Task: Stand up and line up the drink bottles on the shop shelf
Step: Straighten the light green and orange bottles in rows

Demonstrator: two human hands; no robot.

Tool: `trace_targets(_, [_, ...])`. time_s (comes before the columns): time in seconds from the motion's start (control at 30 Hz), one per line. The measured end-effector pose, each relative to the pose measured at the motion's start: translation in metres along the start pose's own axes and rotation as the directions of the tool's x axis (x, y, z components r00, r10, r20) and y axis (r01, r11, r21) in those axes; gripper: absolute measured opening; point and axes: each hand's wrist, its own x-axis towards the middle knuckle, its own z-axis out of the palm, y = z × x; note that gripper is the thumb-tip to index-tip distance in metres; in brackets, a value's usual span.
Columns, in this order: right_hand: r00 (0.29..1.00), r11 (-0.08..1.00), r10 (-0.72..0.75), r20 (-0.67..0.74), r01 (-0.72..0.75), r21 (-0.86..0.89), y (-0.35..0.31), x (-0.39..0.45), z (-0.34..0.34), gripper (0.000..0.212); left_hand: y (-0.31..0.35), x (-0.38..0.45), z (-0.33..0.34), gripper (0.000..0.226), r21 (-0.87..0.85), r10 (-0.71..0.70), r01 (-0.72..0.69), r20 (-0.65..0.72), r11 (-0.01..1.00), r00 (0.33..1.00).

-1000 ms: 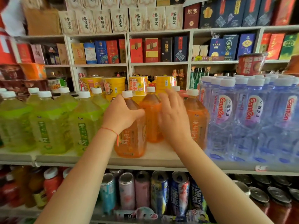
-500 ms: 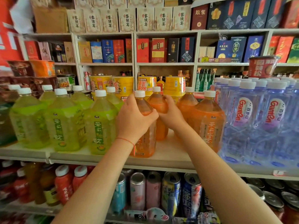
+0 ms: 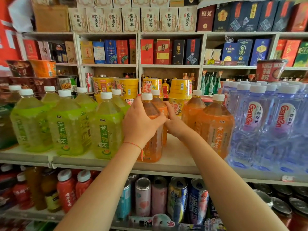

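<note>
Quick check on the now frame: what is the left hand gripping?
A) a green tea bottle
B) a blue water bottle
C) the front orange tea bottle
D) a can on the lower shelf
C: the left hand is wrapped round the front orange tea bottle, which stands upright at the shelf edge between the green tea bottles and the other orange ones, while the right hand reaches to the orange bottle behind it.

Both arms reached forward and up, the left hand (image 3: 141, 124) curled with its thumb pointing right, the right hand (image 3: 174, 122) just beside it, fingers curled farther back.
</note>
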Motion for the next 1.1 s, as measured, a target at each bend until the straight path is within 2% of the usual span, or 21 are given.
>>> trace_targets(0.13, [1.0,0.998,0.009,0.019,-0.01,0.056,-0.006,-0.008,0.001,0.051,-0.002,0.0,0.004,0.063,-0.028,0.005,-0.006,-0.037,1.0,0.999])
trace_targets(0.27, [0.999,0.987,0.019,-0.04,-0.012,0.158,-0.014,-0.008,0.01,0.053,0.001,-0.004,0.004,0.056,-0.067,-0.008,0.003,-0.076,0.998,0.997])
trace_targets(0.37, [0.998,0.986,0.043,-0.051,-0.035,0.163,-0.014,-0.007,0.013,0.054,0.0,-0.004,0.004,0.054,-0.094,-0.049,0.044,-0.053,0.995,0.997])
trace_targets(0.43, [0.996,0.994,0.034,-0.082,-0.024,0.109,-0.016,-0.01,0.013,0.051,0.0,-0.006,0.005,0.06,-0.12,-0.073,0.067,-0.049,0.991,0.996])
trace_targets(0.47, [0.992,0.999,-0.003,-0.124,0.007,0.035,-0.019,-0.013,0.012,0.048,0.001,-0.008,0.006,0.065,-0.132,-0.057,0.047,-0.074,0.99,0.996])
trace_targets(0.53, [0.955,0.952,-0.175,-0.24,0.102,-0.287,-0.025,-0.018,0.005,0.041,0.003,-0.013,0.009,0.071,-0.094,0.044,-0.058,-0.141,0.994,0.989])
trace_targets(0.6, [0.851,0.773,-0.413,-0.324,0.139,-0.619,-0.028,-0.024,-0.006,0.037,0.006,-0.015,0.01,0.071,-0.039,0.137,-0.145,-0.162,0.989,0.977])
trace_targets(0.67, [0.713,0.596,-0.588,-0.381,0.064,-0.801,-0.03,-0.029,-0.023,0.033,0.01,-0.013,0.009,0.068,-0.039,0.17,-0.178,-0.161,0.983,0.972])
trace_targets(0.7, [0.664,0.533,-0.629,-0.405,-0.012,-0.846,-0.031,-0.031,-0.033,0.032,0.013,-0.012,0.007,0.064,-0.039,0.18,-0.189,-0.174,0.981,0.968])
trace_targets(0.73, [0.645,0.492,-0.632,-0.43,-0.095,-0.866,-0.031,-0.034,-0.042,0.033,0.016,-0.011,0.006,0.06,-0.031,0.2,-0.209,-0.189,0.977,0.962])
trace_targets(0.77, [0.657,0.481,-0.592,-0.467,-0.177,-0.859,-0.032,-0.037,-0.05,0.034,0.02,-0.011,0.004,0.055,-0.019,0.23,-0.238,-0.197,0.971,0.953])
trace_targets(0.83, [0.71,0.5,-0.425,-0.562,-0.334,-0.799,-0.03,-0.041,-0.059,0.037,0.028,-0.013,0.004,0.047,-0.002,0.301,-0.306,-0.182,0.952,0.936])
trace_targets(0.9, [0.737,0.459,-0.312,-0.6,-0.436,-0.774,-0.026,-0.044,-0.059,0.034,0.035,-0.017,0.007,0.041,0.0,0.352,-0.356,-0.147,0.935,0.924])
trace_targets(0.93, [0.735,0.464,-0.316,-0.599,-0.431,-0.774,-0.023,-0.044,-0.059,0.031,0.037,-0.019,0.009,0.039,-0.011,0.36,-0.364,-0.125,0.931,0.925])
trace_targets(1.03, [0.71,0.582,-0.391,-0.585,-0.302,-0.755,-0.026,-0.047,-0.065,0.026,0.04,-0.027,0.016,0.034,-0.087,0.347,-0.354,-0.089,0.931,0.934])
trace_targets(1.1, [0.722,0.657,-0.384,-0.576,-0.224,-0.72,-0.025,-0.05,-0.075,0.024,0.041,-0.03,0.021,0.031,-0.108,0.334,-0.341,-0.083,0.934,0.939])
